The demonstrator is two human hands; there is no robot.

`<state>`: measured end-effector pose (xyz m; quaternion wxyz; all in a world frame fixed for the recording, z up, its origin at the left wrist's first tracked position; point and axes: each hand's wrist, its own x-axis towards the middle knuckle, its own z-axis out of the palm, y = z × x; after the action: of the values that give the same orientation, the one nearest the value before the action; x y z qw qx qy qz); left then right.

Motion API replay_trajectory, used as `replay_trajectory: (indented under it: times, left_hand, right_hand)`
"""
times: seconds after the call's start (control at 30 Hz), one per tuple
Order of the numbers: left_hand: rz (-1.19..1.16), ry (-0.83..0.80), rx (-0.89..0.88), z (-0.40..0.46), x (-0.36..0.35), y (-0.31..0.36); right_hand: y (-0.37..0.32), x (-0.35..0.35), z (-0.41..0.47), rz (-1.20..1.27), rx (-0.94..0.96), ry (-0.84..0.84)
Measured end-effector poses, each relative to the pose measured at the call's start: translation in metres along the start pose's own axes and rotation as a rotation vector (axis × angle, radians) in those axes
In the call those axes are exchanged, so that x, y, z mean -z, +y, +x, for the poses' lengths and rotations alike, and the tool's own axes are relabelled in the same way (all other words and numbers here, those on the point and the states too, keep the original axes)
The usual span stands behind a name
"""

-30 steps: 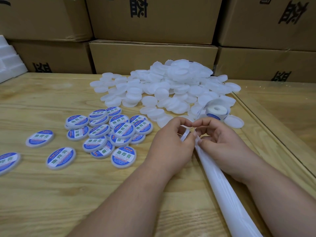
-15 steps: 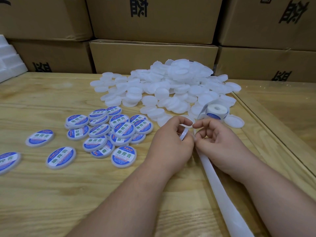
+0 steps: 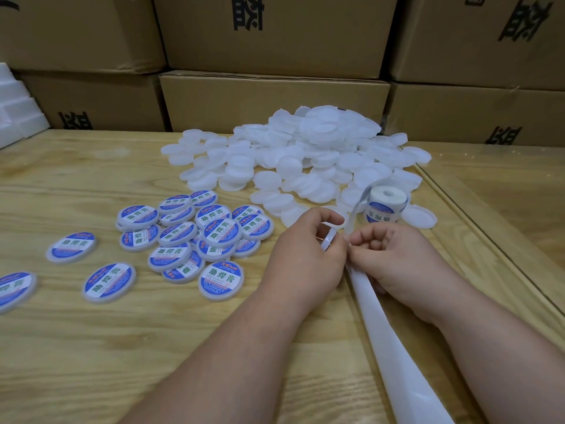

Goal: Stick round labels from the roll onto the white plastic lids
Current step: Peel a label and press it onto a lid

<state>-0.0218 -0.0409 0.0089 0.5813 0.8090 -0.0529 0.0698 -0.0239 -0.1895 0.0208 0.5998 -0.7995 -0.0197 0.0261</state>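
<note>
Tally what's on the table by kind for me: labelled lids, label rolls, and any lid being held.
Labelled lids: 18 visible, some overlapping
Label roll: 1
Lid held in left hand: 1
Total: 20
The plain lid pile is too heaped to count.

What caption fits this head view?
Left hand holds a white lid while right hand pinches backing strip from label roll.

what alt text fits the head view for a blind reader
Left hand holds a white lid on edge while the right hand pinches the backing strip from the label roll; labelled lids lie left, plain lids behind.
</note>
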Motion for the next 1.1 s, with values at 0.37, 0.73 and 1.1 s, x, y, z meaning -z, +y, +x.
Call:
replay_trajectory:
  times: [0.37, 0.73, 1.1]
  left_hand:
    - [0.042, -0.003, -0.011, 0.000, 0.000, -0.002]
    - [-0.101, 0.124, 0.039, 0.002, 0.001, -0.001]
    - [-0.322, 0.324, 0.080, 0.003, 0.007, 0.003]
  right_hand:
    - [0.001, 0.002, 0.000, 0.030, 0.018, -0.013]
    - [-0.006, 0.000, -0.004, 0.105, 0.030, 0.066]
    - [-0.001, 0.003, -0.001, 0.100, -0.002, 0.145]
